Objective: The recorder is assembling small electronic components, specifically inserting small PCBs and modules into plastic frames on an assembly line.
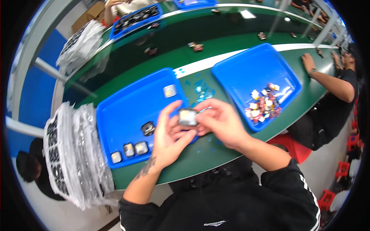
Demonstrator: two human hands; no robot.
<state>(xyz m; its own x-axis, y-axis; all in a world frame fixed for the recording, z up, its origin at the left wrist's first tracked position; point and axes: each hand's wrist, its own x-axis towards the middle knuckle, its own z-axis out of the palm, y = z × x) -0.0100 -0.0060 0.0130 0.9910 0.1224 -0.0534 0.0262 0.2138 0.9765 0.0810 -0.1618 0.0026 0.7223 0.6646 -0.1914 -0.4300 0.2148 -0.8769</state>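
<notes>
Between my hands is a small square device (187,117) with a dark rim, a silvery face and a pale yellow patch. My left hand (168,134) grips it by the side, thumb below and fingers behind. At its right edge my right hand (224,122) is closed in a pinch. Something thin and pale shows at those fingertips, too small to make out. Under my left hand lies a blue tray (127,111). It holds several similar square devices (141,148), one of them (169,91) near the far corner, and a black piece (147,128).
To the right, another blue tray (254,69) holds a pile of small red and white parts (264,106). Scraps of blue film (203,91) lie between the trays. Stacked bagged trays (73,154) stand at left. Beyond runs a green belt (169,50) with scattered parts. A co-worker's arm (327,81) rests at right.
</notes>
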